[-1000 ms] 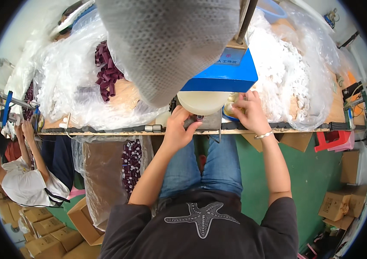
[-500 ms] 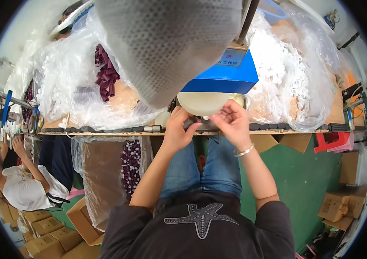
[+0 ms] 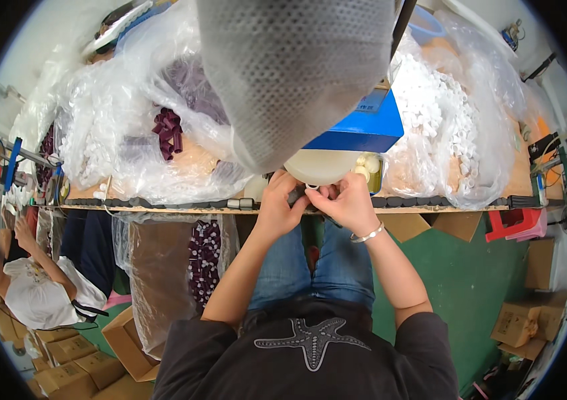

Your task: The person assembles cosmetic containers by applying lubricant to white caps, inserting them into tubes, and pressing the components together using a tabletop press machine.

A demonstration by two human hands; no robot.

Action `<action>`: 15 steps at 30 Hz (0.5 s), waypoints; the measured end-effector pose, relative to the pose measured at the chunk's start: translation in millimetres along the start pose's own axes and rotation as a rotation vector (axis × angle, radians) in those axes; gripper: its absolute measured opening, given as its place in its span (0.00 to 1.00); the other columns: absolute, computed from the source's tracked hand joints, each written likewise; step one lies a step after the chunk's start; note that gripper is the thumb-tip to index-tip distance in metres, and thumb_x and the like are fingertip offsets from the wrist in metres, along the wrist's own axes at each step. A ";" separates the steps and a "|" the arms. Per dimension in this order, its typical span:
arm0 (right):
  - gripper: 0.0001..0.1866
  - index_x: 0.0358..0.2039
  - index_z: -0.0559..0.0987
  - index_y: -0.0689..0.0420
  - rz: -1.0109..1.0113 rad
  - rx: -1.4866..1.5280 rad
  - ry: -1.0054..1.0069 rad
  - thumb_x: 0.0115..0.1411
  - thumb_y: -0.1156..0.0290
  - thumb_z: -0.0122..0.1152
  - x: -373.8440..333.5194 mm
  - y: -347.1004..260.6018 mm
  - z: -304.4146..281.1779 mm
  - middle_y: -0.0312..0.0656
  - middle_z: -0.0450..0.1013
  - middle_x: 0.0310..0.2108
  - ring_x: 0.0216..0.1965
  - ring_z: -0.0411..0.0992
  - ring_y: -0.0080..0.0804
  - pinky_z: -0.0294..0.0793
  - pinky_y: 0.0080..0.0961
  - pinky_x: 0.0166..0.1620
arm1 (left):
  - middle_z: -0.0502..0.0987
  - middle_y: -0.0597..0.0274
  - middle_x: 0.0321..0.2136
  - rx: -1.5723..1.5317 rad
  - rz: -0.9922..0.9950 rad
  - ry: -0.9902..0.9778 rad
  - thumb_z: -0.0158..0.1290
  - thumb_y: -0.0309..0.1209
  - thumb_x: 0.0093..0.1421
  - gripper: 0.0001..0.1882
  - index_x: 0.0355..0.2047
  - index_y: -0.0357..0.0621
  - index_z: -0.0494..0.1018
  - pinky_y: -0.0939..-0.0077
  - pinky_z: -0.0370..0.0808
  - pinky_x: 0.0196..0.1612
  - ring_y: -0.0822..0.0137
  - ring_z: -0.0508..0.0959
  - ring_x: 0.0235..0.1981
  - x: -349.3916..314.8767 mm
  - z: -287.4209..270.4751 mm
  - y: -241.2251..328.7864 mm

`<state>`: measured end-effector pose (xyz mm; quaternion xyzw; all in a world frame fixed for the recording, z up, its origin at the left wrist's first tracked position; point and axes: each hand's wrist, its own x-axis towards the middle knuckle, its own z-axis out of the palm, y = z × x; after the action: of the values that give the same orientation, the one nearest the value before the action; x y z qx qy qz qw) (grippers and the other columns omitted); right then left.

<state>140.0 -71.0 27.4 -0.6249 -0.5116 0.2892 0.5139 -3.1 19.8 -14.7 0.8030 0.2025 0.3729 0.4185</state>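
Observation:
My left hand (image 3: 279,208) is closed at the table's front edge, thumb and fingers curled in under a rounded cream cover (image 3: 320,167) on a blue machine (image 3: 363,130). What its fingers hold is mostly hidden. Close beside it my right hand (image 3: 350,205) is closed in a pinch, its fingertips almost meeting the left thumb. A small white ring-shaped part (image 3: 311,187) shows between the two hands, at the right fingertips. Loose dark purple tubes (image 3: 169,133) lie to the left, partly under clear plastic. A heap of small white parts (image 3: 433,110) spreads to the right.
Grey perforated cloth (image 3: 290,73) hangs close and hides the upper middle. Pale round pieces (image 3: 367,165) sit in a small tray beside the machine. Below the table stands a plastic-lined box (image 3: 160,267) with purple-and-white parts. A person (image 3: 50,287) works at the left. Cartons (image 3: 520,320) stand at right.
My right hand has moved in and slightly down toward the left one, its fingers drawing into a pinch. The left hand stays nearly in place. The cloth has shifted right in view.

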 end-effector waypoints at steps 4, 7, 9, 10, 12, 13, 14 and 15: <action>0.21 0.45 0.76 0.65 -0.056 0.067 0.075 0.48 0.79 0.68 -23.8 8.3 -7.1 0.35 0.75 0.29 0.21 0.64 0.15 0.66 0.14 0.26 | 0.76 0.54 0.39 0.013 0.047 0.008 0.58 0.18 0.46 0.18 0.40 0.38 0.74 0.67 0.71 0.46 0.56 0.74 0.43 -1.6 -1.4 -3.6; 0.25 0.49 0.75 0.65 -0.179 0.269 0.226 0.48 0.80 0.67 -56.2 18.3 -7.8 0.42 0.77 0.42 0.24 0.66 0.18 0.68 0.15 0.29 | 0.77 0.55 0.38 0.105 0.108 0.019 0.63 0.22 0.45 0.19 0.40 0.38 0.75 0.63 0.70 0.48 0.54 0.74 0.44 -3.5 0.3 5.7; 0.23 0.47 0.76 0.65 -0.145 0.238 0.181 0.48 0.81 0.66 -82.7 23.1 -15.0 0.43 0.77 0.43 0.25 0.67 0.19 0.69 0.16 0.30 | 0.78 0.55 0.39 0.174 0.115 0.205 0.66 0.25 0.44 0.22 0.41 0.37 0.76 0.64 0.70 0.48 0.54 0.74 0.44 -10.8 -1.5 18.4; 0.21 0.46 0.77 0.65 -0.113 0.211 0.135 0.48 0.82 0.65 -93.7 25.2 -18.6 0.45 0.77 0.44 0.25 0.68 0.20 0.69 0.16 0.30 | 0.78 0.55 0.39 0.172 0.111 0.204 0.66 0.25 0.44 0.22 0.41 0.37 0.76 0.64 0.70 0.48 0.54 0.74 0.44 -17.8 -4.4 18.8; 0.19 0.44 0.78 0.64 -0.142 0.166 0.139 0.48 0.83 0.64 -110.3 28.0 -24.2 0.45 0.78 0.43 0.25 0.69 0.20 0.70 0.16 0.30 | 0.78 0.54 0.39 0.197 0.090 0.214 0.68 0.28 0.42 0.26 0.43 0.35 0.75 0.65 0.71 0.47 0.53 0.74 0.43 -29.4 -12.7 18.2; 0.17 0.42 0.79 0.64 -0.177 0.124 0.140 0.48 0.84 0.63 -114.2 29.0 -26.8 0.45 0.78 0.41 0.26 0.70 0.20 0.70 0.16 0.31 | 0.78 0.54 0.39 0.194 0.090 0.211 0.68 0.28 0.42 0.26 0.43 0.35 0.75 0.65 0.71 0.47 0.53 0.74 0.43 -31.9 -12.5 17.4; 0.14 0.39 0.79 0.64 -0.187 0.096 0.191 0.48 0.85 0.62 -114.9 24.4 -30.4 0.47 0.79 0.39 0.26 0.70 0.20 0.70 0.16 0.31 | 0.78 0.54 0.39 0.196 0.088 0.215 0.68 0.27 0.42 0.26 0.43 0.35 0.75 0.66 0.71 0.46 0.54 0.74 0.42 -34.9 -12.0 15.7; 0.14 0.38 0.79 0.64 -0.236 0.066 0.245 0.48 0.85 0.61 -112.9 27.2 -34.8 0.47 0.79 0.38 0.26 0.71 0.21 0.71 0.16 0.31 | 0.79 0.54 0.39 0.199 0.087 0.219 0.67 0.26 0.43 0.25 0.43 0.35 0.75 0.66 0.71 0.45 0.54 0.74 0.41 -36.2 -11.9 15.7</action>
<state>145.3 -187.3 -6.1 -0.5739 -0.5052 0.1650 0.6231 -35.2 -6.0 -12.9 0.8029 0.2480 0.4542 0.2957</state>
